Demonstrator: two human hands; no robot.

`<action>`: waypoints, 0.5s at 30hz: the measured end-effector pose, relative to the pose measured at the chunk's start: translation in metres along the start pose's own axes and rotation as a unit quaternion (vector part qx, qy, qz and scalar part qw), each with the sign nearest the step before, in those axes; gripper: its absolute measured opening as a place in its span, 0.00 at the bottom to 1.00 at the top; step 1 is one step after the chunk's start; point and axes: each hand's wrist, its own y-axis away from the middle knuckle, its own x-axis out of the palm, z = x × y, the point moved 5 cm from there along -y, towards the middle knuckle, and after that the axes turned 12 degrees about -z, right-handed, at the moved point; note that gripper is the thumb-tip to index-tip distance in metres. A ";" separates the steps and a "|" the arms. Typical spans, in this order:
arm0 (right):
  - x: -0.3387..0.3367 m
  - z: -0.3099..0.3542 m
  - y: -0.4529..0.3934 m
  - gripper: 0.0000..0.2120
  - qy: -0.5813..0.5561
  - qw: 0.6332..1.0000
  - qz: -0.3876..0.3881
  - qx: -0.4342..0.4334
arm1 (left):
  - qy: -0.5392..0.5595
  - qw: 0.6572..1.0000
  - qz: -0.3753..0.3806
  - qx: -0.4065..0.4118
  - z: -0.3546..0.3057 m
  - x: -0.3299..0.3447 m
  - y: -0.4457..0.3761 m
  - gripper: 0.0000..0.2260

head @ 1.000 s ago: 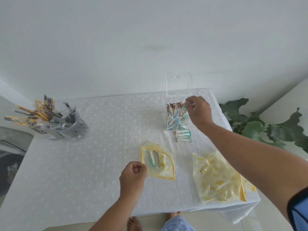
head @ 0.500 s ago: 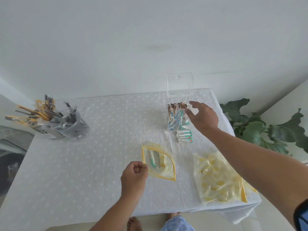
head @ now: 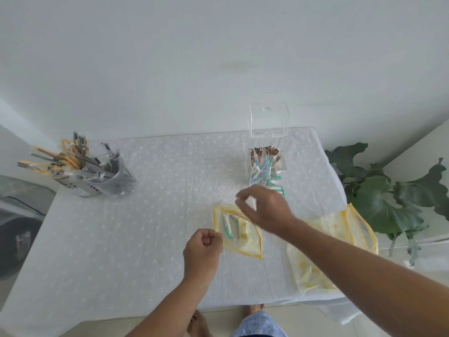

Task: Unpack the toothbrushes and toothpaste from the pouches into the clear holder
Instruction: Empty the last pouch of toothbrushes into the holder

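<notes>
A clear pouch with a yellow rim (head: 245,242) lies in the middle of the table with a green and white item (head: 228,224) inside. My left hand (head: 202,246) pinches the pouch's left edge. My right hand (head: 264,210) hovers over the pouch's upper edge, thumb and fingers spread and holding nothing. Behind it stands the clear holder (head: 266,166), lid up, with brown-topped and blue-green packets inside. Small toothpaste boxes (head: 279,190) lie in front of the holder, mostly hidden by my right hand.
A pile of yellow-rimmed pouches (head: 325,254) lies at the table's right front edge under my right forearm. A grey cup of wrapped utensils (head: 97,176) stands at the far left. A leafy plant (head: 388,198) is beyond the right edge.
My right hand left the clear holder and came back toward me, now over the pouch with fingers spread. My left hand kept its pinch on the pouch's edge.
</notes>
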 end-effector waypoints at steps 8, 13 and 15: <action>0.055 0.042 0.045 0.09 -0.019 0.999 0.028 -0.005 | -0.002 1.000 0.003 -0.015 0.003 -0.003 0.003 0.02; 0.059 0.037 0.054 0.08 -0.077 0.986 0.048 0.140 | -0.018 1.000 -0.008 -0.003 0.001 -0.008 0.002 0.01; 0.067 0.021 0.052 0.13 -0.046 0.968 0.135 0.208 | -0.018 1.000 -0.023 -0.008 0.004 -0.013 0.003 0.01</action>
